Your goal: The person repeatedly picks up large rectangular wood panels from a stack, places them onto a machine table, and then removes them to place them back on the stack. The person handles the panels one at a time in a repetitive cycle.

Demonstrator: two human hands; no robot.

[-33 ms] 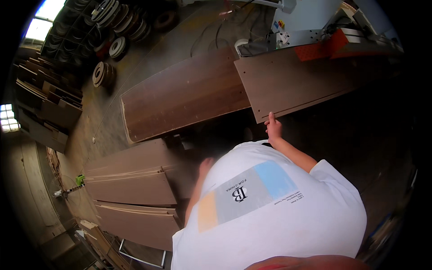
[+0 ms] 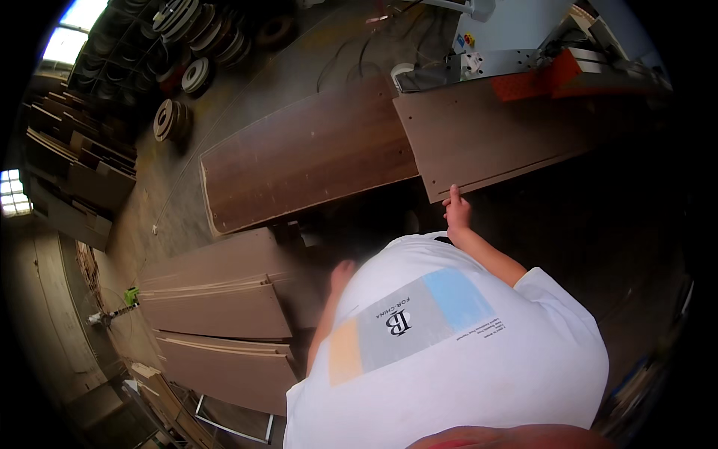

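With its thumb on top and the other fingers curled at the near edge, my right hand (image 2: 457, 212) grips a brown wooden board (image 2: 475, 138) by its near left corner. This flat panel has small holes near its left end and a groove along its near edge. Its far part runs under the orange guard (image 2: 565, 73) of a machine, where it falls into shadow. Low at my side hangs my left hand (image 2: 342, 275), away from the board; its fingers are mostly hidden, and I cannot tell whether they are closed.
A long dark wooden table (image 2: 307, 161) stands left of the board. Stacks of brown panels (image 2: 217, 310) lie nearer, on my left, above a metal frame (image 2: 234, 432). Reels of edging band (image 2: 196, 75) and more stacked panels (image 2: 78, 161) stand further off. The grey machine body (image 2: 512, 26) is at far right.
The board has shifted very slightly to the right, and my right hand with it. My left hand stays about where it was.
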